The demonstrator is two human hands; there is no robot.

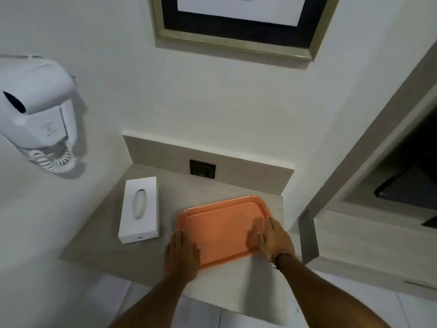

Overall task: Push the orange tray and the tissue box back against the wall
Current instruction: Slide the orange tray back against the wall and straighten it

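An orange tray [220,226] lies flat and empty on the beige counter [104,237], a gap away from the back panel. My left hand [182,254] rests on its near left corner, thumb over the rim. My right hand [272,237] lies flat on the tray's right side, fingers spread. A white tissue box [139,209] stands to the left of the tray, lengthwise, apart from the tray and from the wall.
A dark power socket [202,168] sits in the back panel behind the tray. A white wall-mounted hair dryer [35,107] with a coiled cord hangs at the left. A framed picture [236,39] hangs above. A recessed shelf unit [390,185] stands at the right.
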